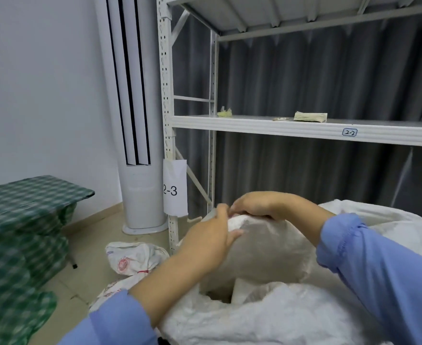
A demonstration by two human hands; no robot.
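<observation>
A translucent plastic bag (pixel 262 252) with greyish contents stands up out of a large white woven sack (pixel 267 317) in front of me. My left hand (pixel 210 242) grips the bag's left side, thumb across its front. My right hand (pixel 257 204) curls over the bag's top and pinches the plastic there. The fingertips of both hands meet at the bag's upper left corner. Both arms wear blue sleeves.
A white metal rack (pixel 279 127) stands behind the sack, labelled 2-2 and 2-3; a paper bundle (pixel 310 116) and a yellowish scrap (pixel 224 112) lie on its shelf. A tall white air conditioner (pixel 140 145), a crumpled printed sack (pixel 135 257) and a green checked cot (pixel 25 220) are at left.
</observation>
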